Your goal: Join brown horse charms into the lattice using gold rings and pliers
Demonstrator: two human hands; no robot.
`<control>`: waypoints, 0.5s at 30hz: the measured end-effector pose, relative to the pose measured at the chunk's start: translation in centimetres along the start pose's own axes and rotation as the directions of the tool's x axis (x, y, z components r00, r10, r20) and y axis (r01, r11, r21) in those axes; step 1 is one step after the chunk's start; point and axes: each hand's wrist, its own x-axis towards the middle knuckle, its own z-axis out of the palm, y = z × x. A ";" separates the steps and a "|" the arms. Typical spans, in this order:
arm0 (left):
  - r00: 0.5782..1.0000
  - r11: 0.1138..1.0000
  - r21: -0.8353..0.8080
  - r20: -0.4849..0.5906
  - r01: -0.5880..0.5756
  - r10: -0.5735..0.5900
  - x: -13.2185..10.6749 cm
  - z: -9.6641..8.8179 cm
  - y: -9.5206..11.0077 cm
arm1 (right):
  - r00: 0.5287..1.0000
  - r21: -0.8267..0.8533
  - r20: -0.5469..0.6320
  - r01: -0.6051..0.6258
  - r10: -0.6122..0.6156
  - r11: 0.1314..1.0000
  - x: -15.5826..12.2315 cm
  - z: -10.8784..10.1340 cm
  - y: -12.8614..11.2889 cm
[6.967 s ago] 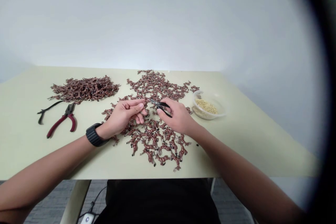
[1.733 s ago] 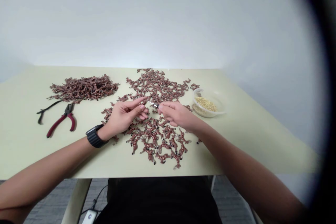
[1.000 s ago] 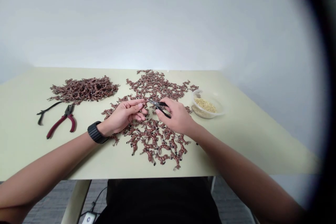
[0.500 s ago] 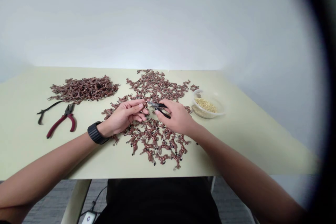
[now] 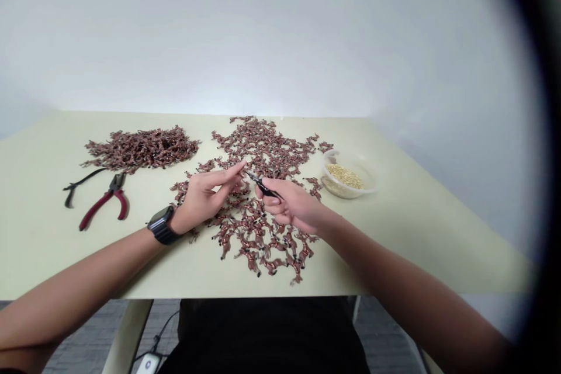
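Observation:
My right hand is closed around black-handled pliers, their slim metal jaws pointing up and left. The tips of the jaws meet the fingertips of my left hand, whose thumb and fingers are brought together in a pinch. Whatever sits in that pinch is too small or hidden to make out. Beneath both hands spreads a loose layer of small brown animal figures, shaped like deer or horses, with dark feet. The left wrist wears a black watch.
A dense heap of brown figures lies at the back left. In front of it are red-handled pliers and a thin black strap-like piece. On the right stands a clear round tub holding small gold bits.
My left hand has turned palm down, its fingers now stretched toward the plier tips. The right hand has rotated and squeezed the plier handles together. The figures on the table look unchanged.

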 end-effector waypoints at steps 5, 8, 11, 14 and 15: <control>0.939 0.899 0.282 0.171 -0.336 0.297 0.4 -2.3 -2.6 | 0.959 0.246 0.224 -0.231 0.176 0.941 -0.3 -1.0 -0.9; 0.963 0.942 0.221 0.152 -0.253 0.223 0.5 -2.0 -2.3 | 0.961 0.226 0.207 -0.230 0.184 0.947 -0.2 -1.3 -0.9; 0.999 0.997 -0.064 -0.016 0.050 -0.052 0.6 -0.5 -0.7 | 0.999 0.081 0.013 -0.047 0.046 0.996 0.1 -1.2 -0.4; 0.919 0.774 -0.509 0.096 0.375 -0.383 0.7 0.6 0.4 | 0.935 -0.359 -0.249 0.151 -0.250 0.921 0.2 -1.0 0.1; 0.882 0.668 -0.597 0.164 0.445 -0.441 0.7 0.8 0.6 | 0.894 -0.514 -0.280 0.169 -0.351 0.841 0.3 -1.0 0.2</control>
